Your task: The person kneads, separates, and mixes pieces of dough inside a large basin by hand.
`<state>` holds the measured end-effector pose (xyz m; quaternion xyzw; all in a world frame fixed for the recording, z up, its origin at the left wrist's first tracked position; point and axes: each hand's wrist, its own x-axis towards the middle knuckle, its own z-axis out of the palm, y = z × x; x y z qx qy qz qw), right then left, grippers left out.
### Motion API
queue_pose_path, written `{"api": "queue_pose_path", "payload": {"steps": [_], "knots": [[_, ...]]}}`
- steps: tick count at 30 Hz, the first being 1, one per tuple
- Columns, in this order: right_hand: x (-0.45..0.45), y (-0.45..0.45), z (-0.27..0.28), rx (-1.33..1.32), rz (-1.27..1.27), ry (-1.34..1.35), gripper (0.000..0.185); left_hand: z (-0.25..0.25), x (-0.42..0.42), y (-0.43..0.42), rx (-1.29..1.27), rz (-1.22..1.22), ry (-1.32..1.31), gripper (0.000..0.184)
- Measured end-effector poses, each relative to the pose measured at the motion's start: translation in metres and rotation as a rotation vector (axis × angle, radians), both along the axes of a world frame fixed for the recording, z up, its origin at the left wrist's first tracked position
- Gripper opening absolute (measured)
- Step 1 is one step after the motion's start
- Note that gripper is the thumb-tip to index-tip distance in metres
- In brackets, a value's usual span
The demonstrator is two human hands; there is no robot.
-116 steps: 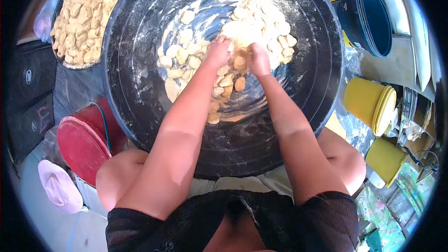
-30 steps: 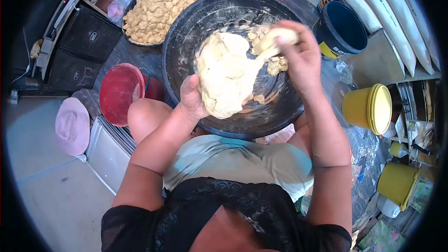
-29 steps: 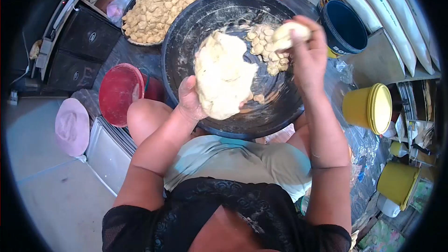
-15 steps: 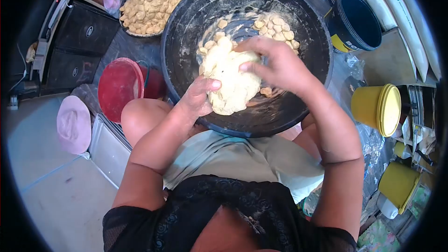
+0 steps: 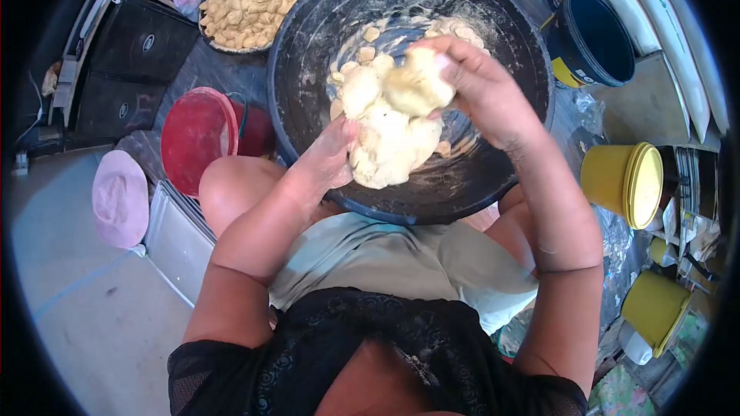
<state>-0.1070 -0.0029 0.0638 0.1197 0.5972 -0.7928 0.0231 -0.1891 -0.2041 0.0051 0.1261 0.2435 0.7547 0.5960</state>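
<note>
– What's hidden?
– Fingers of the left hand (image 5: 331,156), beneath the dough lump (image 5: 397,150) it grips above the black basin (image 5: 308,54). The right hand (image 5: 479,86) pinches a dough piece (image 5: 416,86); whether it's detached, I can't tell.
– Room?
– Along the basin's right wall (image 5: 524,58).

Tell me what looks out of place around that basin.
The pink hat beside the red bucket looks out of place: it is clothing near dough. The black basin is smeared, which seems ordinary here.
</note>
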Motion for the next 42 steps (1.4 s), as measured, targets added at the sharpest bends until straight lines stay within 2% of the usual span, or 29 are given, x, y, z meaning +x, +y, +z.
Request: {"api": "queue_pose_path", "payload": {"steps": [1,5,6,9,10,13,14,15,17,19,20,21,23,25,26,29,30,31,33,34,37,39,42], "knots": [[0.000,-0.010,-0.001,-0.010,0.045,-0.011,0.032,-0.004,0.000,-0.001,-0.023,-0.007,-0.018,0.091],[-0.001,-0.020,-0.011,0.409,0.218,0.132,0.030,-0.015,0.000,0.003,-0.092,-0.027,-0.059,0.082],[-0.001,-0.019,-0.012,0.393,0.222,0.124,0.025,-0.013,0.005,0.005,-0.115,0.052,-0.030,0.073],[-0.002,-0.016,-0.006,0.131,0.044,-0.004,0.024,-0.013,0.002,0.010,-0.114,0.056,0.035,0.067],[-0.004,-0.020,-0.012,0.021,-0.081,0.086,0.022,-0.011,0.000,0.011,-0.102,0.067,0.014,0.066],[-0.013,-0.015,-0.010,0.020,-0.486,0.291,0.026,-0.007,-0.004,0.010,-0.105,0.073,-0.040,0.067],[-0.013,-0.003,-0.004,0.216,-0.532,0.272,0.027,-0.013,-0.006,0.006,-0.133,0.058,-0.053,0.069],[-0.011,0.015,-0.002,0.599,-0.380,0.296,0.034,-0.017,-0.007,0.003,-0.161,0.042,-0.065,0.070],[-0.002,0.021,0.008,1.109,-0.103,0.352,0.049,-0.021,-0.003,0.006,-0.115,0.054,0.008,0.074],[0.000,-0.010,0.003,0.985,0.113,0.419,0.064,-0.020,0.003,0.008,-0.102,0.064,0.038,0.078],[0.005,-0.025,-0.005,1.046,0.158,0.398,0.067,-0.019,0.005,0.007,-0.113,0.068,0.035,0.080],[0.002,-0.030,-0.015,1.048,0.219,0.445,0.056,-0.019,0.007,0.006,-0.126,0.070,0.032,0.081],[-0.004,-0.020,-0.016,0.886,0.242,0.335,0.042,-0.019,0.006,0.003,-0.131,0.028,0.076,0.078],[-0.005,-0.009,0.004,0.869,-0.006,0.058,0.039,-0.014,0.003,0.005,-0.106,-0.005,0.051,0.076],[-0.004,-0.001,0.016,1.287,0.054,0.124,0.045,-0.011,0.003,0.006,-0.108,0.033,0.037,0.073],[0.007,-0.022,0.008,1.294,0.081,0.404,0.052,-0.011,0.001,0.005,-0.083,0.070,-0.038,0.072],[0.008,-0.030,0.001,1.208,0.274,0.313,0.058,-0.010,0.003,0.006,-0.132,0.157,-0.094,0.066],[0.010,-0.040,-0.006,1.249,0.330,0.282,0.055,-0.015,0.003,0.005,-0.127,0.130,-0.053,0.064],[0.001,-0.034,-0.018,1.093,0.328,0.270,0.045,-0.029,0.003,-0.002,-0.119,0.076,0.030,0.061],[-0.002,-0.030,-0.027,0.940,0.253,0.209,0.039,-0.031,0.001,-0.006,-0.126,0.002,-0.001,0.060],[-0.012,-0.019,-0.039,0.526,-0.011,0.090,0.023,-0.014,0.002,0.000,-0.218,0.032,0.186,0.065],[-0.015,-0.016,-0.037,0.297,-0.231,0.076,0.017,-0.005,-0.005,-0.003,-0.181,0.005,0.133,0.066],[-0.020,-0.005,-0.023,0.188,-0.448,0.139,0.023,-0.005,-0.006,-0.007,-0.152,0.031,0.075,0.066]]}}
